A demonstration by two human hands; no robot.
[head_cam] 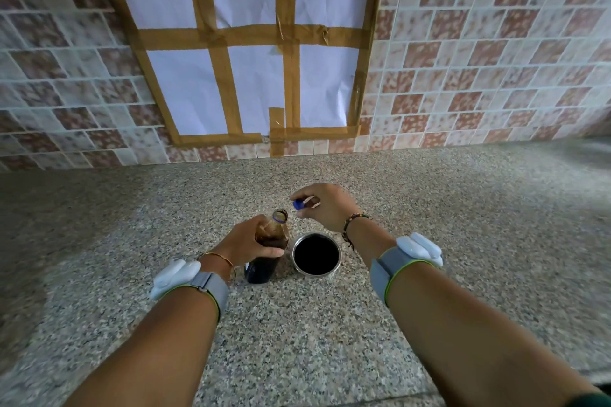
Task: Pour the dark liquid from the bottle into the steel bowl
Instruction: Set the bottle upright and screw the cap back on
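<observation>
A clear plastic bottle [268,254] with dark liquid stands upright on the granite counter [330,340], its mouth uncapped. My left hand [246,241] is wrapped around its upper body. Just right of the bottle sits the small round steel bowl [316,271], its inside filled with dark liquid up near the rim. My right hand [322,206] hovers above and behind the bowl, pinching the blue bottle cap [299,205] between thumb and fingers, a short way right of the bottle mouth.
The speckled counter runs back to a tiled wall [479,59]. White paper sheets [258,76] are fixed to the wall with brown tape. Both of my wrists carry grey bands with white devices.
</observation>
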